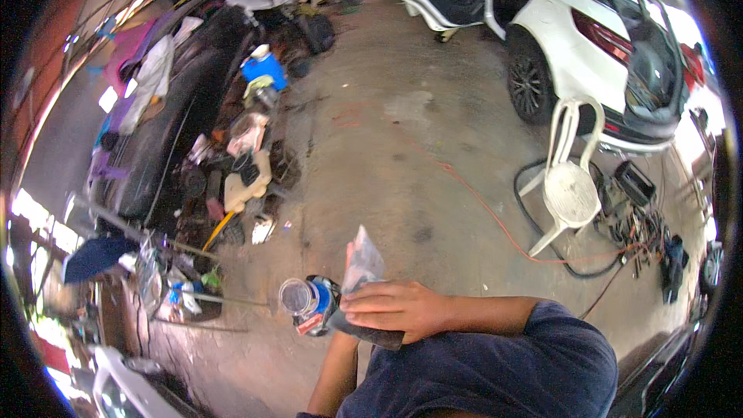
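My right hand (398, 310) reaches across my front, its fingers lying together over a dark, flat sheet-like piece (370, 333). Past its fingertips a crumpled, whitish see-through piece (364, 263) sticks up to a point; it looks like plastic. My left forearm (337, 375) rises beneath the dark piece, which covers most of my left hand, so its grip is hidden. Right beside the hands, on their left, is a blue container (321, 299) with a round clear top, a red-and-white label and black parts around it. Whether either hand touches it cannot be made out.
A white plastic chair (573, 193) stands to the right, near a black hose (534, 220) and an orange cord (495, 217) on the concrete floor. Behind is a white car (561, 46) with doors open. Car parts, a bumper (186, 85) and a blue jug (265, 71) crowd the left.
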Demonstrator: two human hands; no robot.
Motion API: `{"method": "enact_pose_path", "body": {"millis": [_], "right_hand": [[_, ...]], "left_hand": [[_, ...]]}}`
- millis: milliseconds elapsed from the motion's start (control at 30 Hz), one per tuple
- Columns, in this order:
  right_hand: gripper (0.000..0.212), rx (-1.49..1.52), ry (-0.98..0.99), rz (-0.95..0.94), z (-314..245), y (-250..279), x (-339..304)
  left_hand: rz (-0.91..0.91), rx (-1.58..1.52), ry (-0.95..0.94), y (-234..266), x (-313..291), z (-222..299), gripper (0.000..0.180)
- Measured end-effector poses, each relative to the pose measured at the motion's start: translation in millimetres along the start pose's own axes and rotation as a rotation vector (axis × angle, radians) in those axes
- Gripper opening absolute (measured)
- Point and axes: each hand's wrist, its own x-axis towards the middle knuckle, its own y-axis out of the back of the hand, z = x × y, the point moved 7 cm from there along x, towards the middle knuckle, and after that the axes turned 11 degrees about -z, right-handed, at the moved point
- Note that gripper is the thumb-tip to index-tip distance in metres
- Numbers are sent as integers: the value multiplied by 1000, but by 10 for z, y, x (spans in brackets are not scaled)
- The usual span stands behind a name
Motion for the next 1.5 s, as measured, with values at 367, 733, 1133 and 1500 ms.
{"method": "enact_pose_path", "body": {"millis": [367, 733, 1133, 1500], "right_hand": [[65, 117, -348, 101, 85, 27, -528], [42, 206, -736, 360, 227, 185, -1235], [46, 379, -667, 475, 156, 198, -1208], [46, 245, -645, 571, 128, 253, -1163]], "left_hand": [[-245, 731, 66, -22, 48, -442, 43], [2, 6, 23, -169, 388, -1020, 43], [177, 178, -72, -377, 473, -578, 83], [-243, -117, -280, -1183, 328, 82, 95]]}}
